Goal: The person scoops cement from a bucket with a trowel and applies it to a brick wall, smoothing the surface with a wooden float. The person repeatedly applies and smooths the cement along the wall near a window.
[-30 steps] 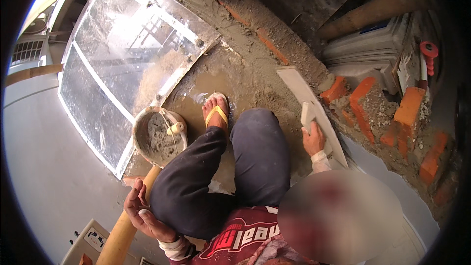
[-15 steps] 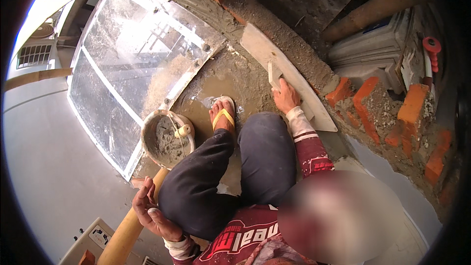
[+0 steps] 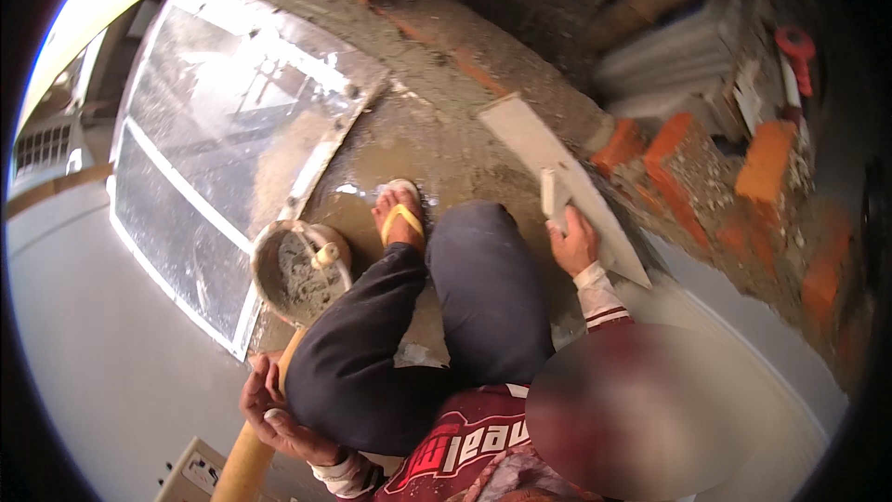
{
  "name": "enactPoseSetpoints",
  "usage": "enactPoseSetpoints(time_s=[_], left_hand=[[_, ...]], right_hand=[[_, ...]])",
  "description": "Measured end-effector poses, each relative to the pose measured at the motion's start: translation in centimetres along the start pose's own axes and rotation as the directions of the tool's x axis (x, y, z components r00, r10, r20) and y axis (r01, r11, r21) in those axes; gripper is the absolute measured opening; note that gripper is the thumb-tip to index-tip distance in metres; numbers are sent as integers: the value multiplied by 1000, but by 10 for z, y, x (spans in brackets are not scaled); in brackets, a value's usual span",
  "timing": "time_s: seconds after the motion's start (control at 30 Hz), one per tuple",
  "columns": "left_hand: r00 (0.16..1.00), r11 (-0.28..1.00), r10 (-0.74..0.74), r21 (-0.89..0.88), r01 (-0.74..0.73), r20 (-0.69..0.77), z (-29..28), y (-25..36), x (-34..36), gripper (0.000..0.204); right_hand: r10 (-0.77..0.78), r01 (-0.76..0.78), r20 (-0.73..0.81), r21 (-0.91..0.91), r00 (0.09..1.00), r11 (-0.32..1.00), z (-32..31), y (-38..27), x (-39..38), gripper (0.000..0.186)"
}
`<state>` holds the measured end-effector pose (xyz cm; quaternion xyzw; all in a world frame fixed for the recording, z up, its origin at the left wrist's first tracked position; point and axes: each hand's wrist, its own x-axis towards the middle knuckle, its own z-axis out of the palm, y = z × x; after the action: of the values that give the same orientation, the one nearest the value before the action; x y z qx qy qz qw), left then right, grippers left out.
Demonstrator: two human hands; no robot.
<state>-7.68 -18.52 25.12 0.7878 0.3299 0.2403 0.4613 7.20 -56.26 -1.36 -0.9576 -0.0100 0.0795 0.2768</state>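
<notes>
Plastering float, long and pale, lies slantwise just beside mortar-covered brickwork, to the right of a worker's bent knees, its handle gripped in the right hand. The left hand, unclenched with fingers loosely curled, is poised by the left knee near a bamboo pole. A bucket of grey mortar stands left of a yellow-strapped sandal, beside a white-framed transparent panel. Broken orange bricks line the right.
</notes>
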Motion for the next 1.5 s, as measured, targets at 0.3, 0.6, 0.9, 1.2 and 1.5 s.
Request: enactPoseSetpoints(time_s=[0.3,0.6,0.9,1.2,1.5], left_hand=[[999,983,14,183,-23,51,9,16,-1,58],[999,986,7,168,-15,47,7,12,0,60],[993,999,37,23,-39,109,15,22,8,51],[718,502,400,519,-692,570,86,22,141,72],[575,455,263,426,-782,774,106,-32,185,38]], right_hand=[[-72,79,-117,52,990,996,-8,-33,-12,44],[-224,372,-430,298,874,879,-18,-154,76,40],[-17,217,-222,932,975,289,-12,-284,104,36],[-1,-101,106,950,994,-294,14,-384,63,21],[-107,-298,279,893,954,-336,43,-367,33,23]])
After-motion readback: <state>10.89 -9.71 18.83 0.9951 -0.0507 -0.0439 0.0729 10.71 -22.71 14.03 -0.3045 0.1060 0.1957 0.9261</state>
